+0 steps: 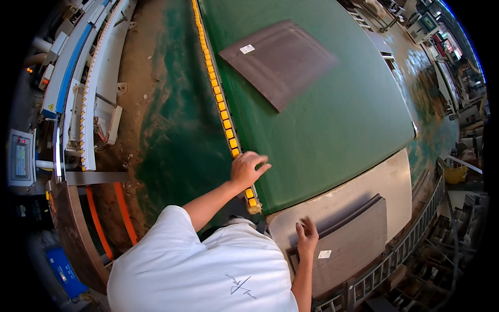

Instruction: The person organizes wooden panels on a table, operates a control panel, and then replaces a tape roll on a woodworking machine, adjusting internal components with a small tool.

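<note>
My left hand (248, 170) hovers over the row of yellow rollers (226, 124) along the left edge of a green conveyor belt (332, 130). Its thumb and forefinger point right, apart, with nothing between them. My right hand (307, 236) is raised beside a small stack of grey-brown panels (345, 247), fingers apart and slightly blurred, holding nothing that I can see. A white label (325, 254) sticks to the top panel. Farther up the belt lies another grey-brown panel (280, 60), set at an angle, blurred along its right side, with a white label (247, 49) near its left corner.
Under the stack is a pale board (395, 182) against the belt's near end. A metal roller track (387, 265) curves past on the right. To the left stand a long machine (96, 78), a control screen (21, 160), orange strips (99, 223) and a blue box (66, 271).
</note>
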A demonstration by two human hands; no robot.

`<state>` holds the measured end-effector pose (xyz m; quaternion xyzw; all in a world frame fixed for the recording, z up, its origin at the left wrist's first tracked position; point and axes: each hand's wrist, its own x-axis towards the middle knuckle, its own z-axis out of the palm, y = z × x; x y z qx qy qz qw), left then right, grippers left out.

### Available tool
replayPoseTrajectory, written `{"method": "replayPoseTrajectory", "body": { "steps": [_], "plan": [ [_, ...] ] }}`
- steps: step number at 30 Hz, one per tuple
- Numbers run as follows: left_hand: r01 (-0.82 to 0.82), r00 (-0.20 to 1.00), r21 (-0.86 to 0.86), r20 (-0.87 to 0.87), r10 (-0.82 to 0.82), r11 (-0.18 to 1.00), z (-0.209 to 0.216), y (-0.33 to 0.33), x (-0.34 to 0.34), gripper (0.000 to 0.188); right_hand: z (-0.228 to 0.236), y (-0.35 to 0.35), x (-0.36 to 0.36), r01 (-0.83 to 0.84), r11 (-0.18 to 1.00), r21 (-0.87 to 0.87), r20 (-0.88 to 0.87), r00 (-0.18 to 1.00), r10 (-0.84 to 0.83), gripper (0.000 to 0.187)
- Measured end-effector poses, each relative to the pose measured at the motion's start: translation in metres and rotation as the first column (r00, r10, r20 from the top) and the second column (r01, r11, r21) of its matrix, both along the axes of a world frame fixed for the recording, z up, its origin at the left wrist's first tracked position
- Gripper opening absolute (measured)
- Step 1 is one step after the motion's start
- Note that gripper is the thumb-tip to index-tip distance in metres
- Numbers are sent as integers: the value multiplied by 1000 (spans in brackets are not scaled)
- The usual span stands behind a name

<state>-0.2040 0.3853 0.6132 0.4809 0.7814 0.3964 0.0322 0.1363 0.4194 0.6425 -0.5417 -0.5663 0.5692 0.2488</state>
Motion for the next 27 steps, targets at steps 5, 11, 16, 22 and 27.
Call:
{"method": "replayPoseTrajectory", "body": {
  "steps": [5,11,16,22,27],
  "plan": [
    [-45,999,27,14,45,999,3,5,-1,30,-30,3,5,-100,947,-306,159,975,154,46],
    [104,992,-56,-67,-107,993,-2,0,-7,18,-37,8,-30,-27,925,-379,61,997,54,42],
    [55,998,-1,-21,-55,998,8,8,-6,11,-51,22,-48,76,918,-389,45,997,-64,37],
    [80,996,-32,-41,-81,996,4,7,-4,11,-54,40,-56,289,875,-388,71,956,-285,43],
    [75,994,-80,87,-68,994,5,13,-4,16,-38,54,-64,383,828,-410,8,909,-417,48]
  ]
}}
